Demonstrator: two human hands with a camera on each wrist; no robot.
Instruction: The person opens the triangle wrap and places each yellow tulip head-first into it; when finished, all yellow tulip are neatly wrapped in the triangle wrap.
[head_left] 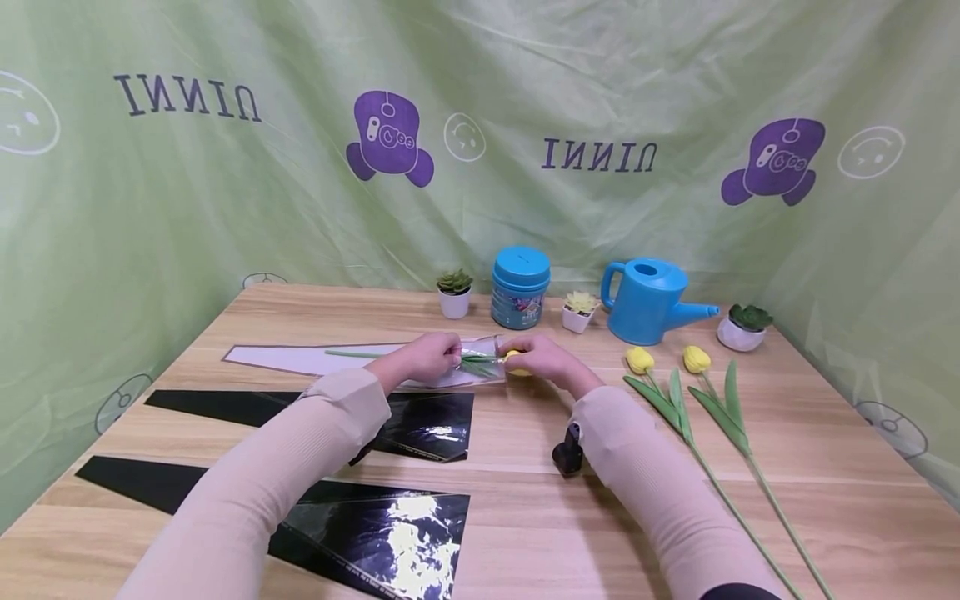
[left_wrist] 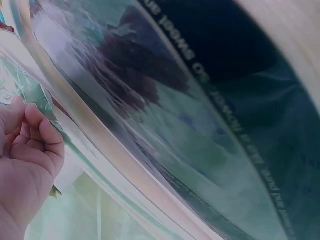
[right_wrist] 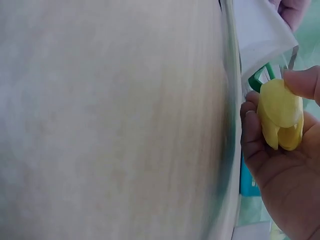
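Observation:
A white tapered flower sleeve (head_left: 277, 358) with a clear front lies across the far part of the table. A tulip's green stem (head_left: 351, 354) runs along it, and its leaves (head_left: 477, 363) show through the clear film near the wide end. My left hand (head_left: 431, 357) pinches the clear film (left_wrist: 36, 97) of the sleeve between thumb and fingers. At the sleeve's wide end, my right hand (head_left: 546, 358) holds the yellow tulip head (right_wrist: 281, 107), thumb on one side and fingers curled under it. The bloom is outside the sleeve's opening.
Two black sleeves (head_left: 435, 417) (head_left: 382, 533) lie nearer me on the left. Two yellow tulips (head_left: 640, 360) (head_left: 697, 359) lie at right. Along the back stand a blue jar (head_left: 521, 287), small potted succulents (head_left: 454, 293) and a blue watering can (head_left: 647, 300).

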